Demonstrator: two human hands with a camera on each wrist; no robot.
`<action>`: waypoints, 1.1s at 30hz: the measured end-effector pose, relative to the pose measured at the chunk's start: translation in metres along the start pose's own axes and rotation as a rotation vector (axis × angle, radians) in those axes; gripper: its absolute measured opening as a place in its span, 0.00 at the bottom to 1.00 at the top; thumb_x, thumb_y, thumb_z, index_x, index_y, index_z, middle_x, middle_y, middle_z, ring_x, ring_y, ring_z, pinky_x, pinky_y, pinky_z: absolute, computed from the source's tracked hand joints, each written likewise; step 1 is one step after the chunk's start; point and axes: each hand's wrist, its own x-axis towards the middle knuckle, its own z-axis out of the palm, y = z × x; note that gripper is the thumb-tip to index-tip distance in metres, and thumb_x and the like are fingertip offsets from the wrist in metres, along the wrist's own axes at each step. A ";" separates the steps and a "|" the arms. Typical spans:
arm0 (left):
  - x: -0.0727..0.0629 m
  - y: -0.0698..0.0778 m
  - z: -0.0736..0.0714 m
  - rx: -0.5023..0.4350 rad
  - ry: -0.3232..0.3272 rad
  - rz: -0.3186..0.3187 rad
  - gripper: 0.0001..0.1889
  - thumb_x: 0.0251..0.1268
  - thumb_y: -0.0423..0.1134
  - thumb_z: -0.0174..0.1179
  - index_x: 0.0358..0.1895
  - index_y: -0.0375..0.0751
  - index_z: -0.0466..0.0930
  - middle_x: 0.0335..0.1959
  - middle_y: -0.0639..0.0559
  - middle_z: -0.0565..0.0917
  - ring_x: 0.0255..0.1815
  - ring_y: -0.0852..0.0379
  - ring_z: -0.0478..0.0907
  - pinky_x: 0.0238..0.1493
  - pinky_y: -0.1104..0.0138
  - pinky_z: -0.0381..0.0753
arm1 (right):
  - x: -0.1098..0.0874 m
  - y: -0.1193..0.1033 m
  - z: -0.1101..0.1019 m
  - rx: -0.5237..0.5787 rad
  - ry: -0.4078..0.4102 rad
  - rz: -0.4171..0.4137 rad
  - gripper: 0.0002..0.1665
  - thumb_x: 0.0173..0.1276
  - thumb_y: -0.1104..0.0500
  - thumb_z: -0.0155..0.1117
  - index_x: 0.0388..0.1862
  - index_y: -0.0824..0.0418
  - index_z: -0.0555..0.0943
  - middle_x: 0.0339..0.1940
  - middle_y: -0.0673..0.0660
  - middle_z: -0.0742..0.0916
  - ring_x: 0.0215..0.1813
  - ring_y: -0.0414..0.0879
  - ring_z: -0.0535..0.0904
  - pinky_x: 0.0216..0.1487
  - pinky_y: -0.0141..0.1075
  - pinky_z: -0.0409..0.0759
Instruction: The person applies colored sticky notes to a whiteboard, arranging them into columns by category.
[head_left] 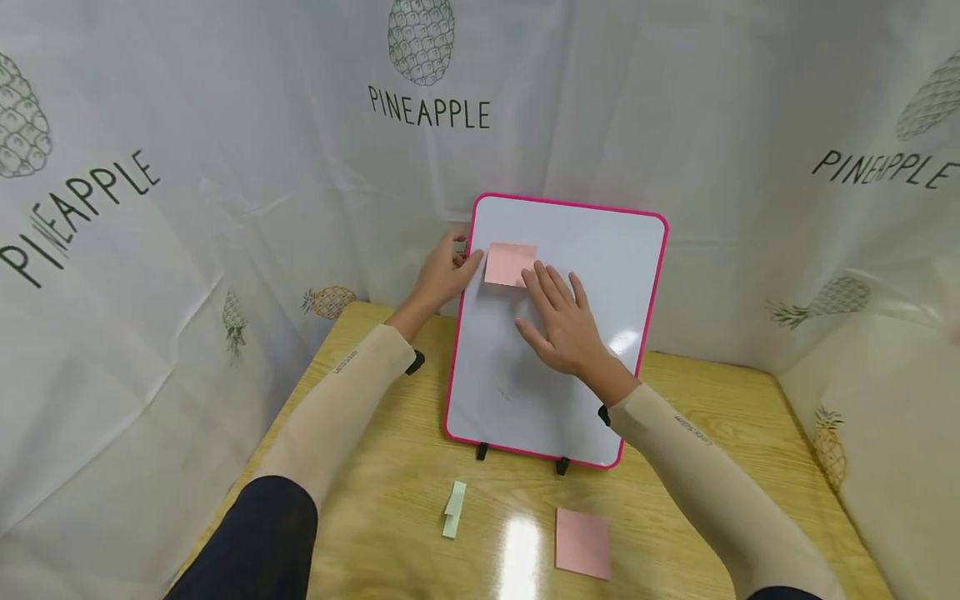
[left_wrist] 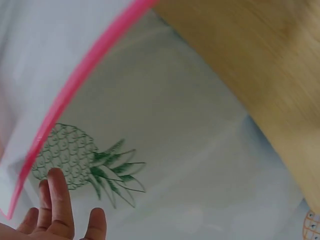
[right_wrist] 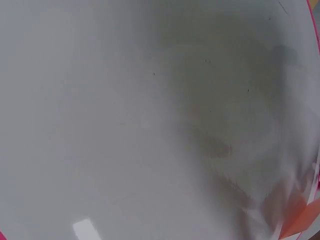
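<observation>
A whiteboard with a pink frame (head_left: pixel 551 417) stands tilted back, a pink sticky note (head_left: pixel 510 264) on its upper left. My left hand (head_left: pixel 444 271) is at the board's left edge, thumb reaching over the front. In the left wrist view, the fingers (left_wrist: pixel 61 202) extend loosely beside the pink rim, apart from one another. My right hand (head_left: pixel 562 325) is spread over the board's front, its fingertips at the note's lower right corner; whether they press is unclear. The right wrist view shows mostly white board surface (right_wrist: pixel 100 125) and the note (right_wrist: pixel 302 220) at the lower right.
A pink sticky-note pad (head_left: pixel 582 543) lies on the wooden table (head_left: pixel 375 517) in front of the board. Left of it are pale green sticky strips (head_left: pixel 454 509). Black feet (head_left: pixel 562 466) hold up the board. Behind hangs a pineapple-print sheet (head_left: pixel 637 108).
</observation>
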 end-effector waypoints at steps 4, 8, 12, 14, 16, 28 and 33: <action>-0.015 -0.014 -0.008 0.048 0.000 0.036 0.35 0.72 0.61 0.49 0.72 0.41 0.60 0.50 0.41 0.80 0.47 0.47 0.79 0.47 0.55 0.80 | -0.014 -0.002 0.001 -0.001 0.001 0.011 0.45 0.74 0.31 0.31 0.82 0.52 0.47 0.82 0.58 0.55 0.82 0.56 0.48 0.79 0.58 0.38; -0.036 -0.030 -0.017 0.242 0.022 0.156 0.37 0.73 0.63 0.45 0.74 0.40 0.60 0.67 0.40 0.73 0.66 0.44 0.73 0.64 0.47 0.72 | -0.032 -0.003 0.002 -0.010 -0.013 0.051 0.45 0.73 0.31 0.34 0.82 0.50 0.47 0.83 0.59 0.54 0.82 0.57 0.47 0.78 0.60 0.37; -0.063 -0.046 -0.026 0.406 0.050 0.265 0.37 0.74 0.62 0.43 0.76 0.41 0.58 0.74 0.41 0.66 0.75 0.42 0.62 0.71 0.42 0.60 | -0.049 -0.005 0.004 -0.027 -0.024 0.097 0.46 0.73 0.30 0.36 0.82 0.49 0.47 0.83 0.59 0.53 0.82 0.58 0.46 0.77 0.61 0.35; -0.077 -0.054 -0.029 0.447 0.047 0.285 0.36 0.75 0.62 0.42 0.78 0.45 0.56 0.76 0.40 0.62 0.76 0.40 0.60 0.71 0.39 0.56 | -0.058 -0.007 0.003 -0.030 -0.020 0.111 0.46 0.73 0.30 0.38 0.82 0.49 0.49 0.83 0.60 0.53 0.82 0.59 0.47 0.77 0.62 0.35; -0.092 -0.063 -0.030 0.486 0.030 0.291 0.36 0.74 0.63 0.42 0.79 0.49 0.54 0.78 0.38 0.56 0.77 0.38 0.56 0.70 0.36 0.52 | -0.068 -0.009 0.002 -0.025 -0.023 0.120 0.45 0.72 0.31 0.40 0.82 0.49 0.50 0.82 0.61 0.53 0.82 0.60 0.47 0.77 0.62 0.35; -0.174 -0.108 -0.022 0.616 -0.075 0.296 0.36 0.72 0.63 0.45 0.80 0.60 0.50 0.81 0.39 0.42 0.78 0.35 0.49 0.70 0.31 0.37 | -0.147 -0.014 -0.003 0.008 -0.040 0.177 0.45 0.72 0.35 0.49 0.82 0.50 0.51 0.82 0.64 0.52 0.81 0.64 0.47 0.76 0.64 0.36; -0.202 -0.113 -0.017 0.633 -0.079 0.259 0.36 0.72 0.64 0.46 0.80 0.61 0.49 0.82 0.39 0.40 0.79 0.36 0.46 0.70 0.31 0.35 | -0.176 -0.017 -0.004 0.018 -0.028 0.188 0.44 0.73 0.35 0.50 0.81 0.53 0.55 0.81 0.66 0.54 0.80 0.65 0.49 0.76 0.63 0.37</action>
